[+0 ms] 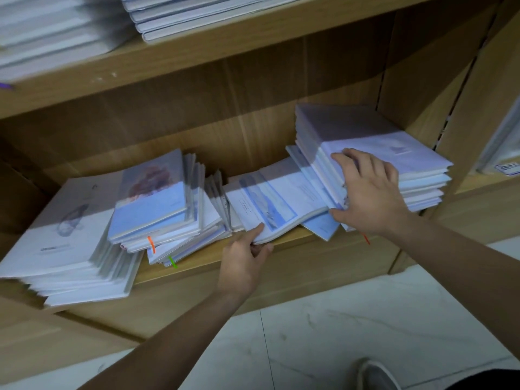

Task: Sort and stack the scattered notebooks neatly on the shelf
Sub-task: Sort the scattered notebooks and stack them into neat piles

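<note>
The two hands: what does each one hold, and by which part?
The left hand pinches the bowed notebook by its near edge. The right hand grips the right stack at its left side.

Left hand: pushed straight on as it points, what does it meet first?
The left hand pinches the bent notebook, so that first; beyond it, probably the right stack, though depth is unclear.

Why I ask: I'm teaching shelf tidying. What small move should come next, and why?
Probably pull the bent notebook free with the left hand, which pinches its front edge. Its right end looks tucked under the stack, which the right hand grips at the side, so it can steady that while the notebook slides out.
</note>
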The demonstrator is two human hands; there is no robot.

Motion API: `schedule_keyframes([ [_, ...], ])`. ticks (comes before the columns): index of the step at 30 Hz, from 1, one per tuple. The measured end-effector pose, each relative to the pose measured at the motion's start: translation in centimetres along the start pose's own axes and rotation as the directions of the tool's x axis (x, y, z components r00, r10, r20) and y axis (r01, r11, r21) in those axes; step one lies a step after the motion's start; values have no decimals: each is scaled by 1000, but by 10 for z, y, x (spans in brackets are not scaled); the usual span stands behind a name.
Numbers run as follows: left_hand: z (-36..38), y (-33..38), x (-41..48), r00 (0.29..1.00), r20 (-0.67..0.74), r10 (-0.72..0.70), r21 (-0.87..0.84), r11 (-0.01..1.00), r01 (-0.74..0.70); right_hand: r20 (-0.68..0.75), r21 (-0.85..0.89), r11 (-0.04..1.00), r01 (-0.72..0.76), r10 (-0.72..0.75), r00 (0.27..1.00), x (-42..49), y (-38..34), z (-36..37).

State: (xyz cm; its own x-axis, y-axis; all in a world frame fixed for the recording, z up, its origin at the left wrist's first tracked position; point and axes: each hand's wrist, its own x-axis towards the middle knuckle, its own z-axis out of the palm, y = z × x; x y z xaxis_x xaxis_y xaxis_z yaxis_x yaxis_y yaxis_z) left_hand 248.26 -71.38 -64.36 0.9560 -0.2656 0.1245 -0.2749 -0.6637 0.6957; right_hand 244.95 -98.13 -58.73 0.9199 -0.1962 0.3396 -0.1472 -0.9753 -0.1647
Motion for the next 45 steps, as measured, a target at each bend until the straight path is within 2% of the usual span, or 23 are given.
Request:
schedule_keyframes([
  [2, 1, 0, -2, 999, 19, -42, -106, 993, 44, -11, -1, 1000, -1, 1, 1000, 0, 0, 2],
  [6, -2, -2, 7, 971, -15, -239, -346, 912, 219, -25, -4, 1000, 1, -1, 1000, 0, 0, 3],
  [11, -1, 0, 16, 942, 89, -323, -317, 888, 334, -36, -5, 1000, 3, -3, 999, 0, 1, 4],
  [15, 6, 5, 22, 920, 94, -381, -365, 846, 388, -36, 5, 1000, 13, -13, 999, -1, 1, 3],
  [19, 4, 11, 16, 924, 45, -381, -244, 892, 380, -16, -2, 1000, 14, -14, 1000, -1, 1, 0],
  [22, 9, 21, -4, 943, 39, -331, -227, 916, 331, 0, -13, 1000, 12, -12, 1000, 0, 1, 0],
  [24, 19, 31, -29, 939, 119, -324, -300, 889, 345, -2, -19, 1000, 10, -10, 1000, 0, 0, 1],
  [27, 26, 39, -48, 918, 228, -324, -462, 794, 395, -14, -18, 1000, 10, -11, 1000, -1, 0, 1],
  [31, 14, 26, -31, 903, 208, -376, -458, 778, 430, -11, -13, 1000, 23, -23, 1000, -1, 1, 0],
  [38, -16, 9, 10, 877, 155, -454, -579, 678, 453, -13, -16, 1000, 19, -20, 1000, -1, 2, 0],
  [41, -11, 15, -2, 874, 145, -464, -543, 701, 462, -20, -19, 1000, 20, -21, 1000, 0, 2, 2],
  [45, 3, 25, -39, 844, 328, -425, -496, 683, 537, -40, -28, 999, 21, -22, 999, 0, 2, 4],
])
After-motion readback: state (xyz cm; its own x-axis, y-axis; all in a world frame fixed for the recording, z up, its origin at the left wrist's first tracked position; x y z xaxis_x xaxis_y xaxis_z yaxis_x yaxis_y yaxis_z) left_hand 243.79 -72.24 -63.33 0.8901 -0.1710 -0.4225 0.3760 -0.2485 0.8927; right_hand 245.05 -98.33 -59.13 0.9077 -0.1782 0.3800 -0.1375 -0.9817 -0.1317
